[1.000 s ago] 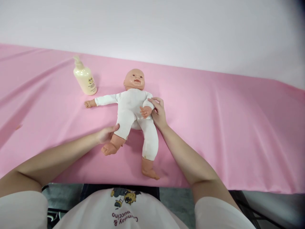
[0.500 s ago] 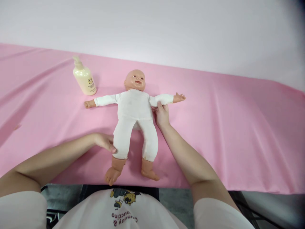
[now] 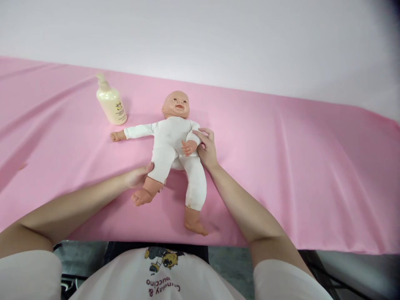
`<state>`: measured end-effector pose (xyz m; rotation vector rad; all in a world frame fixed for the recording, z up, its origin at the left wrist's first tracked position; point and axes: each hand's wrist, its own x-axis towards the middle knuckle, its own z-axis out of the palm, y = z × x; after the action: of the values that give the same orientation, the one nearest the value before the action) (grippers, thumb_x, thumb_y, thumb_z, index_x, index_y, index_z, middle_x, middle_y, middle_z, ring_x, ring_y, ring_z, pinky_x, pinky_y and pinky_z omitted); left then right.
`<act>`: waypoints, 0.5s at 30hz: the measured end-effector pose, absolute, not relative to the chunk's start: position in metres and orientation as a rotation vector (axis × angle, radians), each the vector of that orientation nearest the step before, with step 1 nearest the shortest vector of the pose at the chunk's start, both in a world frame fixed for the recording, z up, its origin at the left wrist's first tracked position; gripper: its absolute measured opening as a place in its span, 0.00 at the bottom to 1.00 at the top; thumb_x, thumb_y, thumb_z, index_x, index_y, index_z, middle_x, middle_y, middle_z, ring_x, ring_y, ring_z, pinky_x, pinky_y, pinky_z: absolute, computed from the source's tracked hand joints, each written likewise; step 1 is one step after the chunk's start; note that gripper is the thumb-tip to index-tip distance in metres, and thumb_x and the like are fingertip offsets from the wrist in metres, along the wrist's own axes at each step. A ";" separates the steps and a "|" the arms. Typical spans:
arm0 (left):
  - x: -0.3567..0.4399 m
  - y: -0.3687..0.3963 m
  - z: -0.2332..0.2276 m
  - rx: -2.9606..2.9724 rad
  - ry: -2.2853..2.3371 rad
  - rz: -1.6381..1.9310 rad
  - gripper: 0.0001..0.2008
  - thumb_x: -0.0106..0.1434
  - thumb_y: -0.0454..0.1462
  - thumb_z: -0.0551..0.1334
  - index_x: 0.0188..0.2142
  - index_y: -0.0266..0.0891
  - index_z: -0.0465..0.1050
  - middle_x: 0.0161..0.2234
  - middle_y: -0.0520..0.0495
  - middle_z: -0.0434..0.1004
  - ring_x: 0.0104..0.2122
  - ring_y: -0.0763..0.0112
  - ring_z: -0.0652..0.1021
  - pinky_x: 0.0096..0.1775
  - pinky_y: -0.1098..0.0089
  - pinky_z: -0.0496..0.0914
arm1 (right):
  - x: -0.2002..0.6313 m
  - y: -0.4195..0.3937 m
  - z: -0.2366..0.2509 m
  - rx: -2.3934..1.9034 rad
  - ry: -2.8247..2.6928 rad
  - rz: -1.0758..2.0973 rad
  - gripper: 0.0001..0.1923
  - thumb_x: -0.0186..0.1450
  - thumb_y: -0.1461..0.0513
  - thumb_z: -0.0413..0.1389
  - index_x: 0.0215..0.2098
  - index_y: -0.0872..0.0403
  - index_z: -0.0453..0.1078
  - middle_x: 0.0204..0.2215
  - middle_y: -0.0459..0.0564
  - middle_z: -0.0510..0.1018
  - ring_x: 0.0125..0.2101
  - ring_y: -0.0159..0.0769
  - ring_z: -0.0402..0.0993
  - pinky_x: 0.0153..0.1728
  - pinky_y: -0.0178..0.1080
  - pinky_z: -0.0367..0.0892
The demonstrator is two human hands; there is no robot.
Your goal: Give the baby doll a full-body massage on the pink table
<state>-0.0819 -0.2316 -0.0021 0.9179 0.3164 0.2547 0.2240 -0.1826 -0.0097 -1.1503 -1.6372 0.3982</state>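
Note:
A baby doll (image 3: 168, 133) with a white cloth body lies face up, its head toward the far side. My left hand (image 3: 137, 176) is closed round the doll's leg on the left, thumb on top and most fingers hidden beneath; that leg is raised and bent. On the right, my right hand (image 3: 207, 149) grips the doll's other arm (image 3: 192, 136), which is folded in over the belly. The doll's left-side arm (image 3: 140, 131) stretches out sideways, and its right-side leg (image 3: 196, 185) points toward me.
A cream pump bottle (image 3: 111, 104) stands upright left of the doll's head. The pink cloth (image 3: 265, 166) covers the table, whose front edge runs close to my body. Behind the table rises a white wall (image 3: 218, 41).
The doll's right-side arm, stretched outward before, is now folded in across the body with my right hand on it. My left hand has lifted and bent the left-side leg upward.

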 end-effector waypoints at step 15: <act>-0.087 -0.234 0.016 1.095 0.119 0.022 0.35 0.64 0.60 0.61 0.49 0.27 0.74 0.42 0.36 0.82 0.47 0.51 0.81 0.51 0.58 0.73 | 0.221 -0.168 -0.022 -0.980 -0.884 0.908 0.16 0.63 0.49 0.61 0.44 0.49 0.70 0.35 0.44 0.80 0.33 0.33 0.76 0.38 0.39 0.76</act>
<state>-0.0865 -0.2341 0.0161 1.0950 0.1190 0.0217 0.2208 -0.1680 -0.0217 -0.9798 -0.8839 0.9080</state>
